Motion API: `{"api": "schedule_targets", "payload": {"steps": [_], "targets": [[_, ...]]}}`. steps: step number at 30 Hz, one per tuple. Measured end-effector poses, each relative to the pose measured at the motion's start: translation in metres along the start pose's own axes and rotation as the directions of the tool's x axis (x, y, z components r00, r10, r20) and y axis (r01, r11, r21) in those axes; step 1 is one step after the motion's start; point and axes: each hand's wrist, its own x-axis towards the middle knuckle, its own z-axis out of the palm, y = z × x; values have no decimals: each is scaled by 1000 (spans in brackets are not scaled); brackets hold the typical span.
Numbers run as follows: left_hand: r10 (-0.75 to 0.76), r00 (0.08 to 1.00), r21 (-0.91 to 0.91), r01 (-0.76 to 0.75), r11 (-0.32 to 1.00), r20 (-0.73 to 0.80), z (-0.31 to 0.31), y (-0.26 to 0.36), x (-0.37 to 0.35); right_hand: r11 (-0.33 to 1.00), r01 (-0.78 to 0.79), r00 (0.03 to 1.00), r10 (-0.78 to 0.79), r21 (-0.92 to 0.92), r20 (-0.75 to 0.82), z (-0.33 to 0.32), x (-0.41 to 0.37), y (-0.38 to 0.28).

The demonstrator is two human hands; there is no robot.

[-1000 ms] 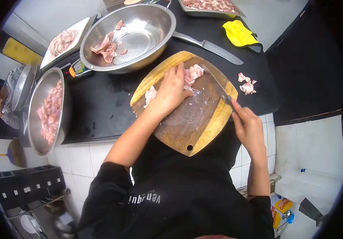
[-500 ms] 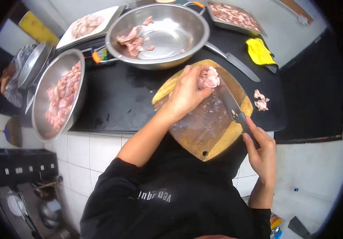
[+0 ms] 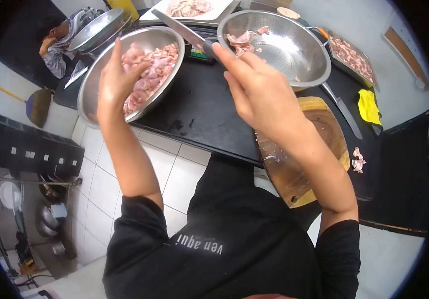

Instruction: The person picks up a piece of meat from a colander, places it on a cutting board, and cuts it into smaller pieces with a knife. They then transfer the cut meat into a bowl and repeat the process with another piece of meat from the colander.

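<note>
My left hand is over the near left side of a steel bowl, its fingers spread and holding nothing that I can see. Pieces of raw meat are heaped in that bowl. In my right hand is a kitchen knife, held by its dark handle. Its blade points up and left, above the bowl's far right rim. Below my right forearm lies a wooden cutting board, partly hidden by the arm, with small wet scraps on its surface.
A perforated steel colander with a few meat pieces stands behind the board. Farther back are a white tray and a metal tray of meat. A second knife, yellow cloth and scraps lie right. Another person is at far left.
My left hand has left the board for the bowl and opened; the meat it held is no longer in it. My right hand has swung up and left with the knife. The view has shifted left.
</note>
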Motion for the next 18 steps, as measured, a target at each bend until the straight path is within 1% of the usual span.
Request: {"api": "schedule_targets", "payload": {"steps": [1, 2, 3, 4, 6, 7, 8, 10, 11, 13, 14, 16, 17, 18], "targets": [[-15, 1000, -36, 16, 999, 14, -1, -3, -6, 999, -8, 1000, 8, 41, -9, -10, -2, -1], [-31, 999, -74, 34, 997, 35, 2, -4, -15, 999, -25, 1000, 25, 26, -4, -24, -7, -1], [-2, 1000, -198, 7, 980, 28, 6, 8, -26, 995, -67, 998, 66, 72, 16, -43, -15, 1], [-6, 1000, -319, 15, 947, 28, 15, 20, -39, 987, -112, 993, 109, 112, 37, -61, -26, 4], [122, 990, -444, -80, 892, 66, 41, 54, -64, 953, -282, 958, 272, 113, 92, -98, -55, 15], [212, 965, -521, -101, 847, 156, 54, 72, -76, 947, -310, 950, 305, 90, 63, -112, -72, 23], [305, 924, -594, -114, 796, 231, 69, 91, -85, 883, -467, 884, 464, 54, 57, -129, -85, 18], [530, 783, -626, -241, 742, 326, 98, 121, -98, 823, -563, 824, 566, -77, 27, -158, -122, 26], [576, 743, -633, -272, 725, 341, 113, 136, -103, 815, -573, 817, 576, -87, 13, -168, -140, 25], [659, 666, -651, -335, 682, 348, 141, 160, -111, 646, -762, 648, 760, -42, -51, -183, -177, 25], [681, 623, -635, -356, 685, 386, 156, 166, -114, 702, -711, 701, 705, -37, -108, -186, -201, 31], [778, 543, -636, -488, 598, 315, 177, 178, -120, 541, -831, 531, 841, 129, -107, -193, -228, 23], [787, 528, -640, -492, 590, 319, 183, 182, -121, 503, -843, 490, 865, 192, -111, -195, -243, 22], [787, 442, -623, -485, 613, 430, 185, 187, -121, 479, -857, 462, 878, 192, -126, -197, -259, 23]]}}
